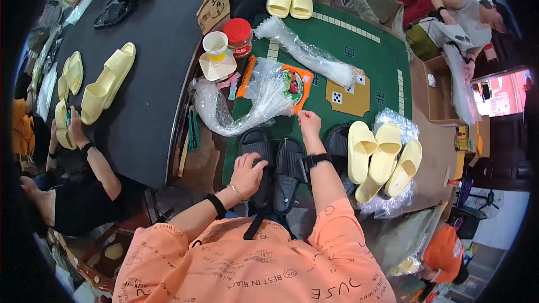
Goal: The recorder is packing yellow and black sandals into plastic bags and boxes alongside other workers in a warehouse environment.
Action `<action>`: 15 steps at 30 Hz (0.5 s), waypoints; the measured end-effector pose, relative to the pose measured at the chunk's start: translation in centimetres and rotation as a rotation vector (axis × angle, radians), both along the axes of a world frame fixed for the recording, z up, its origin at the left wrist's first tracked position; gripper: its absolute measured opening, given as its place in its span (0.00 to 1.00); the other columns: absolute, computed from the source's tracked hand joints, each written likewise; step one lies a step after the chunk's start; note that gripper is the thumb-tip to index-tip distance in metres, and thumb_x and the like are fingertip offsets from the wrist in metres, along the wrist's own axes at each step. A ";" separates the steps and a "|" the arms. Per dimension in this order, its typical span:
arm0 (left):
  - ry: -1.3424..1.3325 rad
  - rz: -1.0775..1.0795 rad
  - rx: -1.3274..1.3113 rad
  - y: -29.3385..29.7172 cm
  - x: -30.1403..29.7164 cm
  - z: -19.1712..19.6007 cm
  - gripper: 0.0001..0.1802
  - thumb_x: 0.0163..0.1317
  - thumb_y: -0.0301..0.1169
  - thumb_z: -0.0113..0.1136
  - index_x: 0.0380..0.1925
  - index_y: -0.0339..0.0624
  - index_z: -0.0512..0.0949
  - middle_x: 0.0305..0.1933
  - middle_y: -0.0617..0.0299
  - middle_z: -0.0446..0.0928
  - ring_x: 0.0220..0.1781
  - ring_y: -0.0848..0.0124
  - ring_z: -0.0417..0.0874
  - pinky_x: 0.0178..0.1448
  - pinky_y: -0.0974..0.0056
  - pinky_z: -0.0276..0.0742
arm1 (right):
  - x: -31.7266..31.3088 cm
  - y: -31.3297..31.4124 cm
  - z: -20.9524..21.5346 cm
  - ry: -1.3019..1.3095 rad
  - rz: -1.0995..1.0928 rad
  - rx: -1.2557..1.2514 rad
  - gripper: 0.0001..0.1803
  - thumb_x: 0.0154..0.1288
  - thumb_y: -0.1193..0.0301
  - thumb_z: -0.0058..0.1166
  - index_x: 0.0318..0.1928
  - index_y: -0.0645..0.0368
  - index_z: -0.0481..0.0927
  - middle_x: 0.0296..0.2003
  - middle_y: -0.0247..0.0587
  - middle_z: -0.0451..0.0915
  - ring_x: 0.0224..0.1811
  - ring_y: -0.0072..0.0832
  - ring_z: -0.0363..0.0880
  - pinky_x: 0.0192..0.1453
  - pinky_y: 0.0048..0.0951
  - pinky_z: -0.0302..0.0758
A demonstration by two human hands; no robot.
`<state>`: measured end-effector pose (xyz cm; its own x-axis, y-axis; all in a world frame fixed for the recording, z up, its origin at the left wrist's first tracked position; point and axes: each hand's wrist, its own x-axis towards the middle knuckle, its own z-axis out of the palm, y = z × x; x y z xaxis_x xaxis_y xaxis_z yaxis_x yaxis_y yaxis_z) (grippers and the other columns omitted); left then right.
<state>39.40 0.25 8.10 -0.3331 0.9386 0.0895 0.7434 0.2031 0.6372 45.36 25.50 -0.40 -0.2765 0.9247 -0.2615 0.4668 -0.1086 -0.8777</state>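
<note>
A pair of black slippers lies at the table's near edge in front of me. My left hand [247,177] rests over the left slipper [254,145], its fingers loosely bent and a little apart. The right slipper [288,174] sits between my forearms. My right hand [309,125] is closed in a pinch beside the loose ends of a bundle of clear plastic strands [272,98]; whatever is between its fingertips is too small to make out. Under that bundle lies an orange printed plastic bag [305,87]. Another black slipper [337,145] is partly hidden behind my right wrist.
Cream slippers [387,147] lie on clear plastic at right. A second strand bundle [314,56] crosses the green table [387,50]. A red-lidded jar [238,36] and paper cup [215,45] stand at left. Co-workers' hands hold cream slippers at the far side [291,3] and left [63,129].
</note>
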 end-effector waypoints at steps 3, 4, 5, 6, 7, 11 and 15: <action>0.100 0.258 0.035 2.3 -2.0 -0.6 0.15 0.47 0.27 0.51 0.38 0.46 0.72 0.51 0.49 0.60 0.53 0.51 0.60 0.55 0.52 0.55 | -3.1 1.4 -1.4 -0.075 -0.037 -0.042 0.09 0.52 0.69 0.54 0.26 0.62 0.74 0.15 0.30 0.69 0.13 0.14 0.63 0.15 0.17 0.59; 0.146 0.305 -0.030 2.7 -3.2 -1.2 0.16 0.46 0.27 0.52 0.39 0.47 0.72 0.55 0.45 0.57 0.56 0.49 0.57 0.57 0.52 0.54 | -4.2 1.3 -1.2 -0.017 -0.068 -0.196 0.09 0.51 0.68 0.54 0.25 0.62 0.74 0.15 0.30 0.69 0.12 0.14 0.62 0.14 0.17 0.57; 0.163 0.325 -0.076 3.3 -4.2 -1.6 0.15 0.48 0.29 0.52 0.40 0.47 0.72 0.55 0.44 0.57 0.57 0.48 0.57 0.58 0.52 0.54 | -4.6 1.7 -1.5 0.037 -0.111 -0.344 0.09 0.51 0.68 0.54 0.25 0.61 0.73 0.15 0.30 0.68 0.11 0.15 0.61 0.12 0.17 0.55; 0.178 0.329 -0.124 3.8 -5.2 -2.1 0.15 0.49 0.29 0.51 0.40 0.48 0.72 0.56 0.46 0.57 0.58 0.49 0.56 0.58 0.51 0.52 | -4.6 2.3 -1.7 0.034 -0.095 -0.340 0.11 0.49 0.68 0.56 0.27 0.66 0.76 0.20 0.35 0.75 0.21 0.21 0.70 0.27 0.23 0.66; 0.194 0.335 -0.178 3.8 -6.1 -2.8 0.15 0.51 0.30 0.49 0.41 0.49 0.72 0.56 0.47 0.58 0.59 0.50 0.55 0.59 0.50 0.51 | -4.7 2.5 -1.9 0.029 -0.086 -0.347 0.11 0.49 0.68 0.56 0.27 0.66 0.76 0.20 0.35 0.75 0.21 0.21 0.70 0.27 0.23 0.66; 0.068 0.277 -0.371 3.4 -8.0 -4.8 0.15 0.54 0.33 0.47 0.43 0.51 0.71 0.55 0.54 0.61 0.59 0.57 0.57 0.60 0.50 0.48 | -4.1 3.1 -1.4 0.201 -0.056 -0.375 0.07 0.50 0.73 0.54 0.25 0.65 0.76 0.19 0.32 0.73 0.19 0.18 0.68 0.23 0.19 0.63; 0.073 0.282 -0.363 3.2 -7.6 -5.0 0.14 0.54 0.33 0.48 0.42 0.52 0.71 0.51 0.61 0.64 0.57 0.62 0.59 0.60 0.50 0.48 | -2.4 4.3 0.3 0.249 -0.223 -0.325 0.05 0.51 0.74 0.52 0.27 0.65 0.75 0.18 0.32 0.72 0.18 0.18 0.67 0.21 0.20 0.63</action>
<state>31.75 3.47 3.11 -0.5851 0.7870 -0.1957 0.6671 0.6043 0.4357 42.93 29.79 -0.10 -0.1711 0.8497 -0.4987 0.1800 -0.4707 -0.8637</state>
